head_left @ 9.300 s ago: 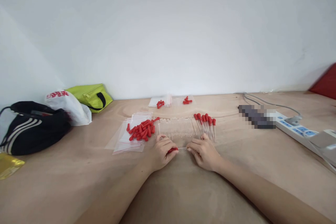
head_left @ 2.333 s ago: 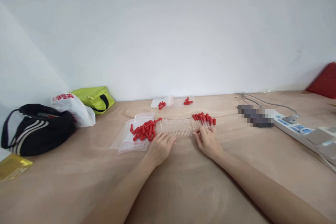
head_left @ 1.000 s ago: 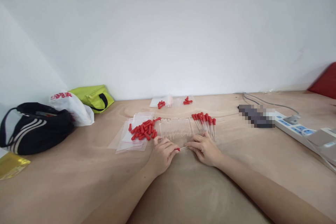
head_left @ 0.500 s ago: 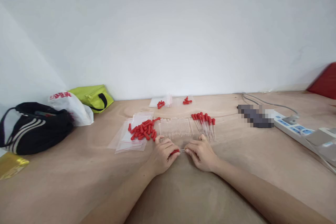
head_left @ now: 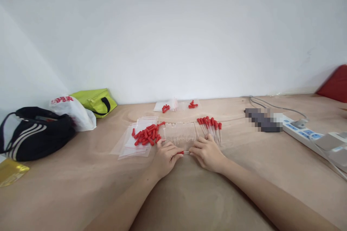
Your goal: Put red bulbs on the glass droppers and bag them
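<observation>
My left hand [head_left: 166,157] is closed on a red rubber dropper bulb [head_left: 180,152], with only its end showing past the fingers. From the bulb a thin clear glass pipette tube [head_left: 187,152] runs across to my right hand [head_left: 206,152], which pinches it. The tube's far end is hidden in the right fingers. Just beyond my hands lies a row of clear tubes [head_left: 180,131]. A heap of red bulbs [head_left: 148,134] rests on clear zip bags [head_left: 130,148] to the left. To the right, several droppers with red bulbs [head_left: 213,122] lie side by side.
By the wall are small bags with red bulbs [head_left: 166,108]. A black bag [head_left: 38,133], a white plastic bag [head_left: 78,113] and a lime green bag [head_left: 97,101] stand at left. A power strip [head_left: 298,130] with cables lies at right, beside a blurred-out dark object [head_left: 262,120].
Both hands have shifted slightly up and left, a little nearer the row of tubes. Less of the red bulb shows beyond my left fingers.
</observation>
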A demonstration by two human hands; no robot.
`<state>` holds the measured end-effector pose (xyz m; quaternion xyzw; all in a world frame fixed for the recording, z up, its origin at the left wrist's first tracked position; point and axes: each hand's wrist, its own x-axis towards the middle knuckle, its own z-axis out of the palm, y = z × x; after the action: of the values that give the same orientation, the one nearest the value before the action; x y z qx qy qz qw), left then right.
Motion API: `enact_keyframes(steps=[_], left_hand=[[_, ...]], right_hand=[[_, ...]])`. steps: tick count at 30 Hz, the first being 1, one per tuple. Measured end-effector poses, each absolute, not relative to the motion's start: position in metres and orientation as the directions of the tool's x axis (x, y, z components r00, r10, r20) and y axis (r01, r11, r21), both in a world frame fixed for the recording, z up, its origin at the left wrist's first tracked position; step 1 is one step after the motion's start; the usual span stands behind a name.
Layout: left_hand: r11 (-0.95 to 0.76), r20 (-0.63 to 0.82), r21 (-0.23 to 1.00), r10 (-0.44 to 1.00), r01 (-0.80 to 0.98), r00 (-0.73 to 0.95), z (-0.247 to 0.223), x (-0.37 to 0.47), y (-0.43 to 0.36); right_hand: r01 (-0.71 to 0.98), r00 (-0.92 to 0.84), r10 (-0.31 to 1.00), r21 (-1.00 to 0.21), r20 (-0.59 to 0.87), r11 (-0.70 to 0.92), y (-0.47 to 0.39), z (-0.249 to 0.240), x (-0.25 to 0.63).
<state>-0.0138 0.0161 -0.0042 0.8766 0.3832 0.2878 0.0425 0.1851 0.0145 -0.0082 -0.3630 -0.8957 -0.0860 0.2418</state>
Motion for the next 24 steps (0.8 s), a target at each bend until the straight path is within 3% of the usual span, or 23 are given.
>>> enact_keyframes(steps=[6, 14, 18, 21, 24], left_hand=[[-0.673, 0.476, 0.405, 0.733, 0.619, 0.486, -0.007, -0.014, 0.016], [-0.473, 0.204, 0.602, 0.87, 0.643, 0.449, 0.006, -0.01, 0.014], [-0.421, 0.111, 0.642, 0.878, 0.64, 0.466, 0.008, -0.011, 0.015], [-0.434, 0.093, 0.617, 0.869, 0.656, 0.486, 0.009, -0.013, 0.014], [-0.526, 0.172, 0.503, 0.839, 0.686, 0.517, 0.01, -0.018, 0.013]], right_hand=[[0.705, -0.605, 0.547, 0.07, 0.579, 0.706, 0.014, -0.013, 0.186], [0.669, -0.656, 0.359, 0.29, 0.664, 0.684, 0.012, -0.015, 0.19], [0.645, -0.673, 0.278, 0.359, 0.686, 0.675, 0.01, -0.015, 0.19], [0.645, -0.666, 0.27, 0.356, 0.695, 0.676, 0.009, -0.015, 0.19], [0.702, -0.6, 0.391, 0.225, 0.698, 0.676, 0.01, -0.015, 0.194]])
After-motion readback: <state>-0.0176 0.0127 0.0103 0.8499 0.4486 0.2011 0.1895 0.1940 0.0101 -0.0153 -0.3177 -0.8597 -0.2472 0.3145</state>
